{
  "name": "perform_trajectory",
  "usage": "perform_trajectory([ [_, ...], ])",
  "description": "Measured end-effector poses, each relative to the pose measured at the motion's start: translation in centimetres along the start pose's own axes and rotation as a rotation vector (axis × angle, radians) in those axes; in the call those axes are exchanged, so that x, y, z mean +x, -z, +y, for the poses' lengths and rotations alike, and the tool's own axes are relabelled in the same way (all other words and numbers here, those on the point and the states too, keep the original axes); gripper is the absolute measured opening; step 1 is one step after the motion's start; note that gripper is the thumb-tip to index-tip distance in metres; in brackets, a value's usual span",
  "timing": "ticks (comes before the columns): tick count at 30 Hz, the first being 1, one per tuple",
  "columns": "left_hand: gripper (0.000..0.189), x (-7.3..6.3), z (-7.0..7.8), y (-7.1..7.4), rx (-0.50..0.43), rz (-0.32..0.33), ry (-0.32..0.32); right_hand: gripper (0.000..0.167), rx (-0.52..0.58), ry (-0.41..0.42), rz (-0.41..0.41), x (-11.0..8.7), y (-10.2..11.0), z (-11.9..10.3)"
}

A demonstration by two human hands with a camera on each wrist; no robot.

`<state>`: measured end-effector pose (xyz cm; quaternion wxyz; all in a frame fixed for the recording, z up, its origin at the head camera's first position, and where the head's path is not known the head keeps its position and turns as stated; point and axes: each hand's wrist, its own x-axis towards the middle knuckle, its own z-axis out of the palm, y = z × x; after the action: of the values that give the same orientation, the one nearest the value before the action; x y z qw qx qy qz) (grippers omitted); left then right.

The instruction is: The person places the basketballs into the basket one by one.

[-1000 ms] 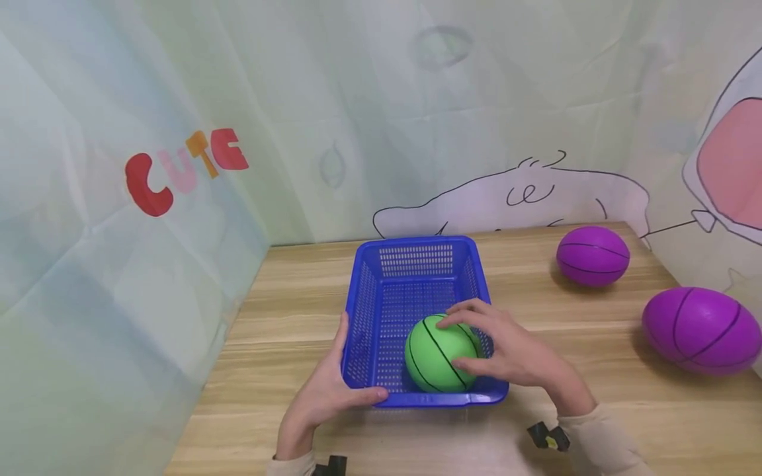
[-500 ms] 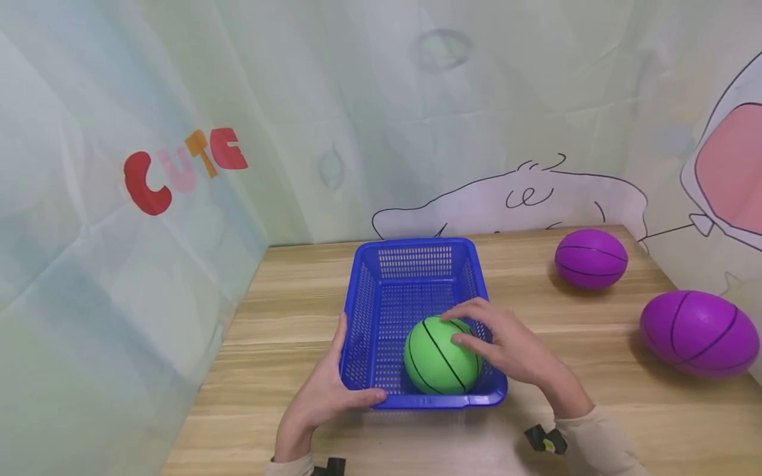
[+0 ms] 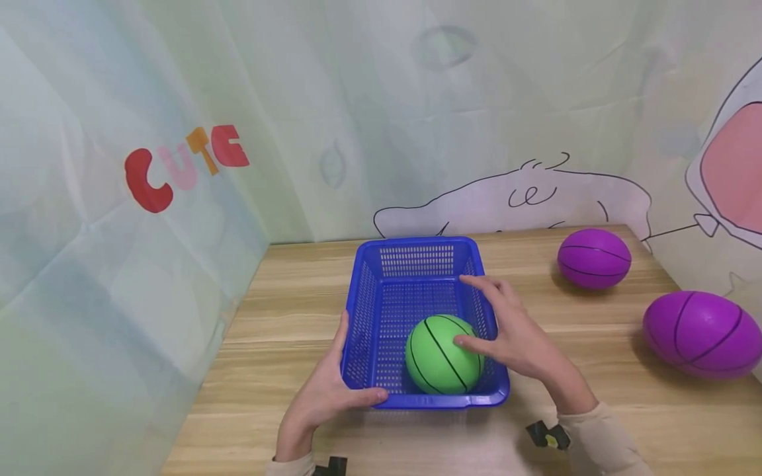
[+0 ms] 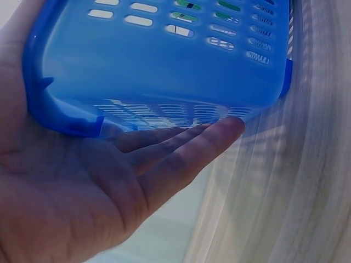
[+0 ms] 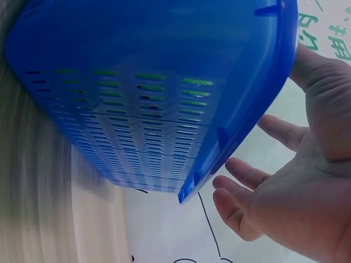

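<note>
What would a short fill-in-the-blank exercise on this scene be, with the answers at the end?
The colour of the ball inside the basket is ____.
The number of purple balls on the table is ____.
The hand whose thumb lies on the basket's near rim is the person's ____ one.
The letters on the backdrop spell ____.

Missing words: green; two; left; CUTE.

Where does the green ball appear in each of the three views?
Head: green ball, below and right of centre, inside the blue basket.
Left wrist: green glimpses through slots, top edge, right of centre.
Right wrist: green glimpses through slots, upper half, mostly left of centre.
Shared landmark: the blue basket.
</note>
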<state>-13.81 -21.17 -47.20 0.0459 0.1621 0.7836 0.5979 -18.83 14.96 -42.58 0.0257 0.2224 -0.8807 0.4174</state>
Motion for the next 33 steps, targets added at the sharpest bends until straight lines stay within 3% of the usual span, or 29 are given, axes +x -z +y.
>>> perform_trajectory([
  [17, 0.158, 0.1, 0.1, -0.1, -0.028, -0.016, -0.027, 0.108, -0.048, 0.031, 0.097, -0.7, 1.8, -1.0],
  [26, 0.159, 0.1, -0.1, 0.0, -0.03, -0.012, -0.005, 0.119, 0.07, 0.068, 0.176, -1.4, 4.4, -1.9],
  [33, 0.157, 0.0, 0.0, 0.0, -0.039, -0.009, 0.001, 0.127, 0.089, 0.07, 0.213, -1.8, 6.8, -2.3],
])
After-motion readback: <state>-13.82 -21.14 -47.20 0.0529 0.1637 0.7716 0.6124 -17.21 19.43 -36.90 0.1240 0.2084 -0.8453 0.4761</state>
